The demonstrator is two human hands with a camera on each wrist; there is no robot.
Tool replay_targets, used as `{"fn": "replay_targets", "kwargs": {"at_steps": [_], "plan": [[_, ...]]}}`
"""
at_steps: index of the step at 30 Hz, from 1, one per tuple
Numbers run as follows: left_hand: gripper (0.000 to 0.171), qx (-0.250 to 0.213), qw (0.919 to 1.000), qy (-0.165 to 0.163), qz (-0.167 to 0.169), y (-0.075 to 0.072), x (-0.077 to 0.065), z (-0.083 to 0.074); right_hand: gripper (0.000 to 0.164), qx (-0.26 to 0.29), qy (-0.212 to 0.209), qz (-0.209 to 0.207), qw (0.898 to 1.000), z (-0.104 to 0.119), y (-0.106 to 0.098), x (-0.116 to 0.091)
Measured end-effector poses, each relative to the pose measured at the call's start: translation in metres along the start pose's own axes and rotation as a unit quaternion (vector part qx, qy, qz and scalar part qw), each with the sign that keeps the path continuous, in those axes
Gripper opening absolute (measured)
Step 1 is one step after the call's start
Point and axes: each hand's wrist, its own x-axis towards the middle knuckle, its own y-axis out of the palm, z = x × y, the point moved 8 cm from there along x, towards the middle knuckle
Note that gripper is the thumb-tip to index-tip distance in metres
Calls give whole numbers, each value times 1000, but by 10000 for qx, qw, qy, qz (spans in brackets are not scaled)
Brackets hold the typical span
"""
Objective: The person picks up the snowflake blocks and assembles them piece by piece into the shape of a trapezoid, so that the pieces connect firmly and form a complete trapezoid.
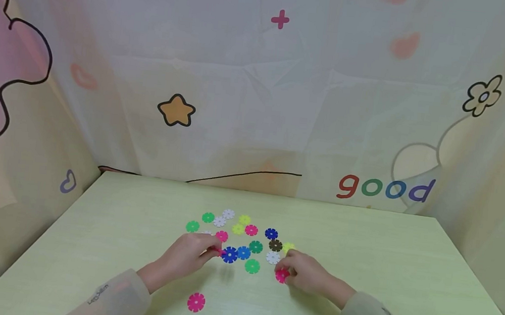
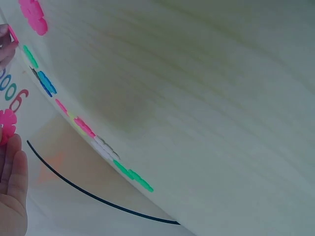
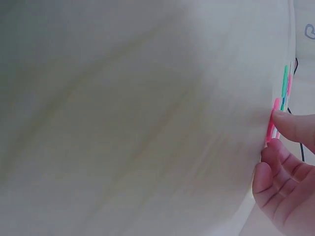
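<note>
My left hand (image 1: 191,254) pinches a pink notched plastic disc (image 2: 7,125), mostly hidden behind the fingers in the head view. A dark blue disc (image 1: 230,255) sits right at that pink disc's edge, with a faint shadow on the table under it. To the right, my right hand (image 1: 307,272) grips another pink disc (image 1: 282,275) low at the tabletop. In the right wrist view the thumb lies against this pink disc (image 3: 272,120), with curled fingers below it. Between the hands lie a light blue disc (image 1: 244,253) and green discs (image 1: 252,266).
More notched discs lie spread behind the hands, among them white ones (image 1: 228,214), yellow ones (image 1: 244,219) and a brown one (image 1: 275,245). One pink disc (image 1: 196,302) lies apart near the front. A printed curtain (image 1: 239,100) borders the table (image 1: 405,273) at the back.
</note>
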Motion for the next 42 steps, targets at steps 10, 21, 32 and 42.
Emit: {"fn": "replay_targets", "kwargs": {"at_steps": [10,21,32,42], "plan": [[12,17,9999,-101,72,0,-1,1,22,-232,-124,188,9995,4,1,-3],[12,34,10000,-66,63,-1,-2,1,18,-38,104,255,9996,2,3,-2],[10,17,10000,-38,54,-1,-2,1,18,129,96,187,9997,1,0,-2],[12,19,9999,-76,82,-2,-1,0,21,470,226,-214,9984,-7,-10,-8]]}}
